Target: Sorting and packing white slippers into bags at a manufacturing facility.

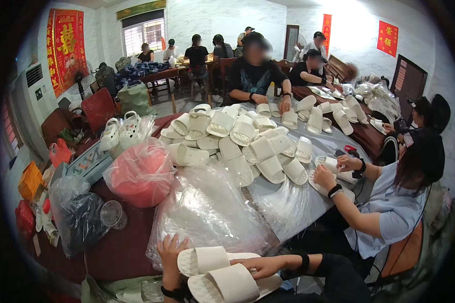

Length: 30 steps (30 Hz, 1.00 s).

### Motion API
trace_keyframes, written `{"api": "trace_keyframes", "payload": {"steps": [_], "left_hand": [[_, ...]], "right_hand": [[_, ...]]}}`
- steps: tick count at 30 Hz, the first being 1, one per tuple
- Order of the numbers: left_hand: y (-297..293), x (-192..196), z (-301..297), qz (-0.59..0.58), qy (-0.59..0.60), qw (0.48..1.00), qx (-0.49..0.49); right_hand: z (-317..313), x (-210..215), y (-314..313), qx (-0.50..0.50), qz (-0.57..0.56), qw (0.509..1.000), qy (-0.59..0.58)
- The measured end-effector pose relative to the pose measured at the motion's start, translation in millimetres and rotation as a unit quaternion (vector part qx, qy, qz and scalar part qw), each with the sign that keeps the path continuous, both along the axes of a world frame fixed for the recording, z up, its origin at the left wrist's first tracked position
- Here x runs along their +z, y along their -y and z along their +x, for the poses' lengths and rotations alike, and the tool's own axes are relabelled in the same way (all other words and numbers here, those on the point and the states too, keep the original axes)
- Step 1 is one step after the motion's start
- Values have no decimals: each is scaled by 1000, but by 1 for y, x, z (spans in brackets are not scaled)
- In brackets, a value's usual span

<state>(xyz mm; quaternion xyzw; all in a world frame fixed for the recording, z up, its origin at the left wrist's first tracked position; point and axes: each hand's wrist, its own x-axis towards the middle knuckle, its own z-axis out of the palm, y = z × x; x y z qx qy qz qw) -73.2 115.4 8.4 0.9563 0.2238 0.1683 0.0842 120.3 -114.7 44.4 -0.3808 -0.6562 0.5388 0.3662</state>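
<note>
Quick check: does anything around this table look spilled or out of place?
No spill shows, but the white perforated clogs left of the heaped white open-toed slippers look odd: they're a different style.

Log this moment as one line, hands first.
Left hand: at left end of white slipper pair | Right hand: on the pair | Beyond: clear plastic, white slipper pile

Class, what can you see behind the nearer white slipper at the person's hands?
Behind the nearer slipper is a second white slipper, with the left hand at its left end. The nearer slipper and right hand cover part of it; its underside is hidden.
</note>
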Motion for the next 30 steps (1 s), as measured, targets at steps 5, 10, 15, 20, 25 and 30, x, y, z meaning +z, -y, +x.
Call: {"api": "trace_keyframes", "payload": {"steps": [5, 10, 15, 20, 25, 30], "left_hand": [[0, 0, 11, 18, 90, 996, -16], [9, 11, 20, -170, 190, 967, -25], [17, 18, 22, -146, 231, 961, -32], [32, 25, 29, -147, 192, 970, -30], [43, 30, 30, -90, 166, 981, -53], [56, 41, 27, -66, 162, 984, -45]], "right_hand": [[-4, 10, 5, 18, -37, 999, -23], [-6, 15, 10, 1, -32, 998, -52], [-2, 29, 16, -107, 31, 991, 76], [1, 25, 22, -221, 84, 951, 198], [4, 21, 20, -279, 83, 922, 257], [8, 14, 15, -297, 91, 916, 253]]}}
